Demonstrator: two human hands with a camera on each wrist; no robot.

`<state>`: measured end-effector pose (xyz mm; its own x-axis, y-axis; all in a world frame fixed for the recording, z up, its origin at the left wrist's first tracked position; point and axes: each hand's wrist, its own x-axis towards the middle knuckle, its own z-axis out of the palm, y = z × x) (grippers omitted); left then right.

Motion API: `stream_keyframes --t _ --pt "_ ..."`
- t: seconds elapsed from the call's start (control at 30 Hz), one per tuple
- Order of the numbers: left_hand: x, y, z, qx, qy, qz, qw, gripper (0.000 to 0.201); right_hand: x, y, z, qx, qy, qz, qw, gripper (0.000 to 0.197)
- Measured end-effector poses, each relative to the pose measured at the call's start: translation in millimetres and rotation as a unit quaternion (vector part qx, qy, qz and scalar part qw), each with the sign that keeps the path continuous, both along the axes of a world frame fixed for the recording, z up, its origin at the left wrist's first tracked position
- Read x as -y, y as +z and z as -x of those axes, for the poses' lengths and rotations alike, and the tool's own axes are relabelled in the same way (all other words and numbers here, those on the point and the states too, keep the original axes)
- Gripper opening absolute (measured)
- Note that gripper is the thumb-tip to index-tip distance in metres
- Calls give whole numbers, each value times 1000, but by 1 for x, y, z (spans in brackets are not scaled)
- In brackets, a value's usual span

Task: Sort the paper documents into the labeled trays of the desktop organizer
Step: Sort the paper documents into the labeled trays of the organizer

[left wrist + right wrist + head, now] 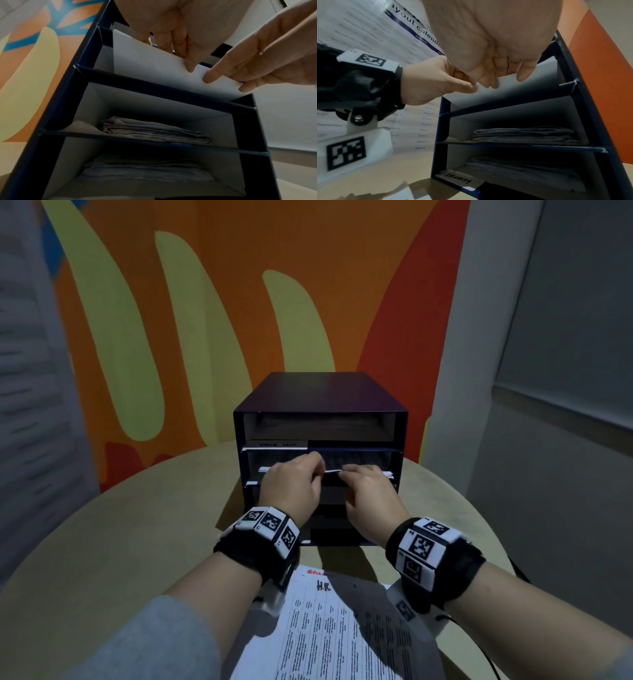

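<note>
Together, the left hand [291,484] and right hand [368,491] pinched a white sheet [154,67] at the organizer's [318,395] second tray; more papers [335,631] lay at the table's [137,525] near edge.

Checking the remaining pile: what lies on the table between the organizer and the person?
In the head view, a printed sheet marked "HR" lies on the table in front of the organizer, below both wrists.

Both hands [322,487] hide the middle of the white sheet [363,473] at the organizer [320,392]; tray labels [279,444] are too blurred to read, and the desk papers [329,635] run off at 6 o'clock.
</note>
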<state>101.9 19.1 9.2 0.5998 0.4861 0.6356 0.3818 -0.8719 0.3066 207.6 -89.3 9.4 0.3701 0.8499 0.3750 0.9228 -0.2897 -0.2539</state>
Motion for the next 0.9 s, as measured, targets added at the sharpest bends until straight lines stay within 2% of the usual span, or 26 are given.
stream_keyframes --t 0.17,0.27,0.37,0.5,0.67,0.77,0.9 --pt "-9 -9 -9 -38 -20 -18 999 22 -19 3 -14 -22 -15 29 999 33" --pt "-12 -9 -17 -136 29 0 990 28 -31 8 -24 -31 -59 104 992 29" --pt "-15 -4 -24 -195 68 40 978 39 -43 12 -31 -87 -60 123 987 26" --pt "-27 -3 -34 -216 75 89 969 40 -53 19 -33 -91 -51 146 984 28" --pt "-42 4 -43 -281 44 126 951 36 -62 26 -38 -111 -76 188 973 33" --pt "-44 9 -44 -309 49 114 943 41 -68 25 -40 -135 -96 185 969 29" --pt "-45 1 -45 -290 54 107 949 40 -66 14 -39 -128 -114 116 978 21"
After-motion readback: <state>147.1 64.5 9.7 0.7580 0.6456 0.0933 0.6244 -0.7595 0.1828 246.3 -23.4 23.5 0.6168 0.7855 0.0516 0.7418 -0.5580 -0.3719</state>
